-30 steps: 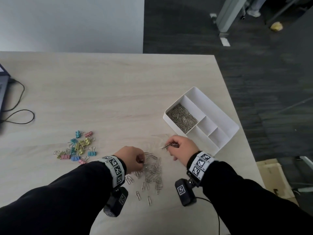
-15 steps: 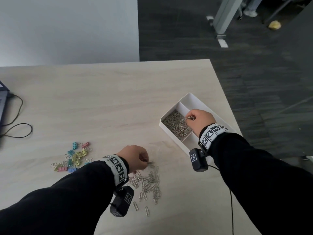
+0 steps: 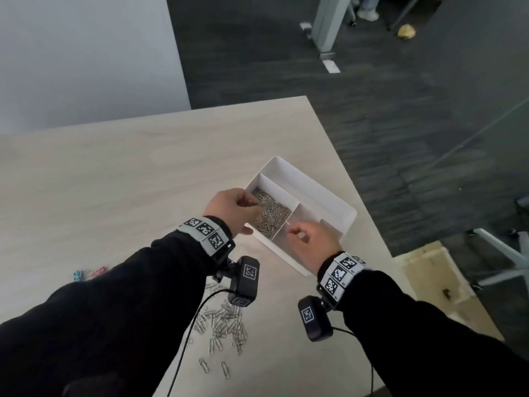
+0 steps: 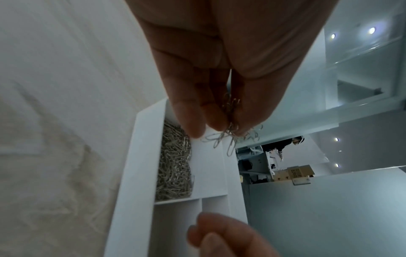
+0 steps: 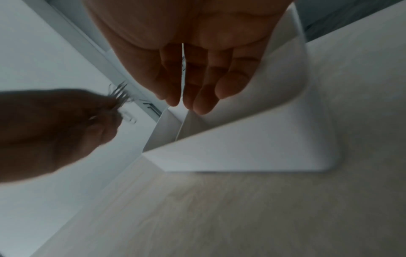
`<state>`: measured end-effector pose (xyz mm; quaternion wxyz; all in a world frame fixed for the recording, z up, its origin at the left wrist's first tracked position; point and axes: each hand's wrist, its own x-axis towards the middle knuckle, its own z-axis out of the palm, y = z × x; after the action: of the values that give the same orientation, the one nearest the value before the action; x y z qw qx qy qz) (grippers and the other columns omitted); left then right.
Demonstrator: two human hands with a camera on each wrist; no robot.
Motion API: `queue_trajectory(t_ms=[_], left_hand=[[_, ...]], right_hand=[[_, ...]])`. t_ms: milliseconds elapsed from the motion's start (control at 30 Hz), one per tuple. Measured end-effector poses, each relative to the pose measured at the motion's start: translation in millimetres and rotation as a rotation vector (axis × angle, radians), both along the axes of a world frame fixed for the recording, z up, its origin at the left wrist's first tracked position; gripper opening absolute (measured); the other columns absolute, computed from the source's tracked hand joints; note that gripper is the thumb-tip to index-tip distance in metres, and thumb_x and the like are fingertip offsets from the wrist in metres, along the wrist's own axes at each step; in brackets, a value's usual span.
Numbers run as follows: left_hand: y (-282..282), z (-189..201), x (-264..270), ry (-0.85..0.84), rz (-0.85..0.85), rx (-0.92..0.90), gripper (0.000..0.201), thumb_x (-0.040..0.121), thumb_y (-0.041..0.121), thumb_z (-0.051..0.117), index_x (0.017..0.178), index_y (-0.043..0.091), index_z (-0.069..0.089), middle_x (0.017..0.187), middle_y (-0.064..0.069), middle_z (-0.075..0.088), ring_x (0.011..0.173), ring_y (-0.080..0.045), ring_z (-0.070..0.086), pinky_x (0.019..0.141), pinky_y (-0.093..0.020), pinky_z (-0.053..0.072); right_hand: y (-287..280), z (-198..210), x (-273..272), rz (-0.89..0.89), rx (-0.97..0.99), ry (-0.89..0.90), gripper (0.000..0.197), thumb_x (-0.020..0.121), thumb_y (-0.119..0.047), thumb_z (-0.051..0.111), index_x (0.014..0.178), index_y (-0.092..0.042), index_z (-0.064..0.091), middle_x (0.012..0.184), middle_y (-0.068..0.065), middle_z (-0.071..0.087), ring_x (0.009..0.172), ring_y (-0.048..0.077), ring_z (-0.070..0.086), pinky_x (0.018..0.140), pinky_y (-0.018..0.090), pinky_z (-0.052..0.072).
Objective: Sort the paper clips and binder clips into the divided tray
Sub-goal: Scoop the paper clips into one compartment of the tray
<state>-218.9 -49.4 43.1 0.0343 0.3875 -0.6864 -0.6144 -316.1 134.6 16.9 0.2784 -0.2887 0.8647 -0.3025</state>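
Left hand (image 3: 232,209) hangs over the near-left end of the white divided tray (image 3: 329,193), fingertips (image 4: 193,121) and thumb pinching a small bunch of silver paper clips (image 4: 232,133) that dangle just above the tray; left wrist view shows the bunch clearly, loops sticking out below the fingers. Directly under it the tray's big left compartment holds a heap of sorted paper clips (image 3: 270,214). Other compartments look bare white where visible. Right hand (image 3: 313,242) sits over the tray's near-right part, grasping nothing, fingers loosely bent and relaxed in right wrist view, thumb apart from fingers. Tray lies at the right side of the light wooden table (image 3: 114,173), near the edge. Loose pile of unsorted paper clips (image 3: 226,325) lies on the table nearer the person, between the two forearms, well apart from tray. Coloured binder clips (image 3: 88,273) peek out beside the left sleeve, mostly hidden, still on table, none seen in tray
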Motion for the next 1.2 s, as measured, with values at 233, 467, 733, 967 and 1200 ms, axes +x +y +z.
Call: queue_trajectory(t_ms=[233, 467, 733, 967, 1200], left_hand=[[9.4, -14.5, 10.6, -0.016, -0.049, -0.027, 0.017, 0.084, 0.020, 0.070, 0.100, 0.025, 0.070, 0.090, 0.004, 0.073, 0.085, -0.014, 0.072, 0.062, -0.033, 0.062], [-14.5, -45.4, 85.5, -0.322, -0.121, -0.281, 0.024, 0.087, 0.020, 0.057, 0.102, 0.033, 0.071, 0.104, 0.006, 0.072, 0.090, -0.020, 0.068, 0.083, -0.034, 0.058], [4.1, -73.4, 168.2, -0.586, -0.290, -0.446, 0.060, 0.084, 0.003, 0.043, 0.140, 0.024, 0.047, 0.143, -0.001, 0.039, 0.128, -0.025, 0.040, 0.109, -0.036, 0.037], [44.2, -78.9, 198.1, -0.521, -0.416, -0.492, 0.061, 0.086, 0.009, 0.042, 0.142, 0.034, 0.040, 0.136, 0.000, 0.036, 0.122, -0.027, 0.035, 0.105, -0.039, 0.040], [45.5, -81.4, 229.0, -0.313, -0.390, -0.403, 0.062, 0.079, -0.006, 0.043, 0.130, 0.024, 0.060, 0.125, 0.000, 0.052, 0.116, -0.021, 0.052, 0.106, -0.034, 0.040]], right_hand=[[17.6, -8.9, 25.8, 0.016, -0.016, -0.041, 0.010, 0.088, -0.024, 0.063, 0.093, -0.022, 0.072, 0.085, -0.007, 0.068, 0.074, 0.010, 0.061, 0.075, 0.025, 0.051], [20.4, -18.8, 47.1, 0.173, 0.016, 0.004, 0.010, 0.087, -0.025, 0.063, 0.091, -0.024, 0.072, 0.084, -0.013, 0.066, 0.062, -0.004, 0.054, 0.063, 0.005, 0.039], [9.5, -47.8, 91.6, 0.405, 0.267, 0.027, 0.049, 0.082, -0.027, 0.062, 0.130, -0.021, 0.056, 0.125, -0.001, 0.048, 0.108, 0.017, 0.054, 0.101, 0.026, 0.039], [-7.9, -56.4, 129.7, 0.552, 0.375, 0.190, 0.071, 0.078, -0.038, 0.063, 0.143, -0.027, 0.035, 0.134, 0.000, 0.032, 0.121, 0.025, 0.037, 0.105, 0.037, 0.039], [-4.7, -61.4, 152.0, 0.797, 0.312, 0.261, 0.065, 0.083, -0.043, 0.054, 0.144, -0.028, 0.036, 0.129, 0.000, 0.037, 0.115, 0.024, 0.040, 0.097, 0.043, 0.044]])
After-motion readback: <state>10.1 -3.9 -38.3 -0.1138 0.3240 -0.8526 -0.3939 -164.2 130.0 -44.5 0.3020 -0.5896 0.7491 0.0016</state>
